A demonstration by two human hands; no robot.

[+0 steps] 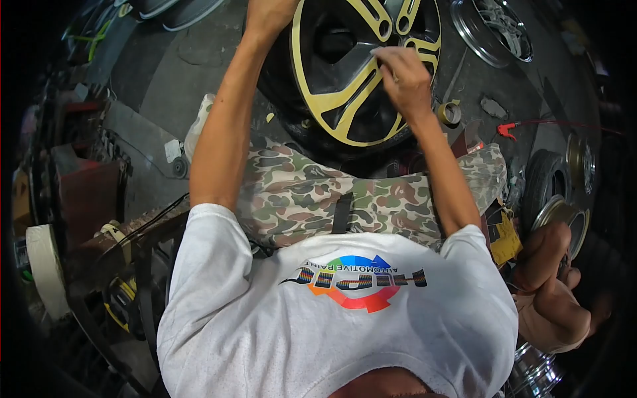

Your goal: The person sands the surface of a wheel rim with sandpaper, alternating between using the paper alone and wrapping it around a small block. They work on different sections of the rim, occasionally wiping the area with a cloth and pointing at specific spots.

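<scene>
A black car wheel (324, 101) with yellow spoke faces and a yellow outer edge stands tilted in front of my knees, on a dark tyre-like base. The yellow looks like masking tape, though I cannot be sure. My right hand (406, 78) is over the middle of the wheel, fingers bent and drawn together near a spoke. Something small and pale may be at its fingertips, too small to name. My left hand (271, 12) is at the wheel's upper left edge. The frame's top cuts it off, so its fingers are hidden.
A roll of tape (449, 114) and a red air blow gun (508, 130) with a red hose lie right of the wheel. Another rim (468, 33) lies at upper right. Tyres (547, 182) stand at right, near another person's bent limbs (554, 288). A red box (89, 189) is left.
</scene>
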